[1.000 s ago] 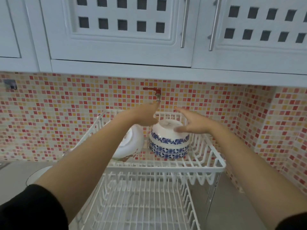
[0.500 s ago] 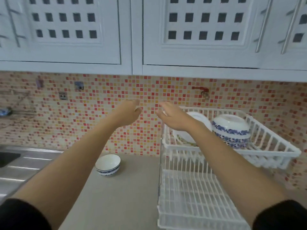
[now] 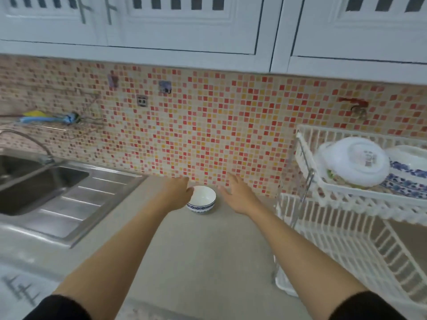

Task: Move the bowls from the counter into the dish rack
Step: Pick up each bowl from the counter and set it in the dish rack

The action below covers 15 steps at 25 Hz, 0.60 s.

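A small white bowl with a blue patterned band (image 3: 202,200) stands upright on the grey counter (image 3: 203,255) near the tiled wall. My left hand (image 3: 176,190) is at the bowl's left rim, fingers apart, apparently touching it. My right hand (image 3: 238,192) hovers open just right of the bowl, a small gap between them. The white two-tier dish rack (image 3: 346,227) stands at the right. Its upper tier holds a white bowl (image 3: 355,161) tilted on its side and upturned blue-and-white bowls (image 3: 409,174).
A steel sink (image 3: 34,181) with drainboard and curved tap (image 3: 30,144) lies at the left. White wall cabinets (image 3: 184,24) hang overhead. A red-handled tap (image 3: 355,107) juts from the mosaic wall above the rack. The rack's lower tier (image 3: 360,257) holds nothing visible.
My view swung left and down from the rack to the counter. Both hands left the rack's upper tier and dropped to either side of the small bowl.
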Tool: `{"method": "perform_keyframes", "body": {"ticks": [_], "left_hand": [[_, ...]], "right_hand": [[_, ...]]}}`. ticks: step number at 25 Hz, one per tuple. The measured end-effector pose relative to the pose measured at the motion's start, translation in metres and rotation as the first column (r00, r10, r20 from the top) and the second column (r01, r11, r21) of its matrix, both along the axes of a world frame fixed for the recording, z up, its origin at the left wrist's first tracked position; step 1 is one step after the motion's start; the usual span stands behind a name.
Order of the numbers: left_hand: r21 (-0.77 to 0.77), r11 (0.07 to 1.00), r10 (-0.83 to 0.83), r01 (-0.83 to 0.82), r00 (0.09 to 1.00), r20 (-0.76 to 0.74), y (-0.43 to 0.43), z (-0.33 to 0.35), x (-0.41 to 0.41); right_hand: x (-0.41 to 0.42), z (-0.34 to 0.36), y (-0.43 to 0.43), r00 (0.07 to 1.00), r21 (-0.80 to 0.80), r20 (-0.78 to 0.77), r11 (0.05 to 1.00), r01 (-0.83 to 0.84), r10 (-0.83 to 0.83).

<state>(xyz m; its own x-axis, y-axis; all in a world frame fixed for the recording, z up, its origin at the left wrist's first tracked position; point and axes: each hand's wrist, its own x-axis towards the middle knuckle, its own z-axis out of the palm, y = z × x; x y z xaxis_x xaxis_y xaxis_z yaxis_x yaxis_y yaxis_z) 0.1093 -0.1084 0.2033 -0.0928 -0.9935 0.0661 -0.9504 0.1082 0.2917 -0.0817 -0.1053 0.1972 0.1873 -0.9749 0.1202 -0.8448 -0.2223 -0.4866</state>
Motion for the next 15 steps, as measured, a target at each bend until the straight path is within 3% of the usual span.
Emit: {"method": "perform_keyframes", "body": {"ticks": [6,15], "left_hand": [[0.171,0.980,0.121,-0.106,0.990,-0.078,-0.030,-0.095,0.020],[0.366,0.926,0.146,-0.090,0.981,-0.129,-0.088,-0.213,0.015]], "right_hand": [[0.014,-0.098,-0.049,0.971,0.165,0.060,0.962,0.219,-0.231],[0.039,-0.196,-0.167,0.868,0.455,0.201,0.828,0.327,-0.453]]}}
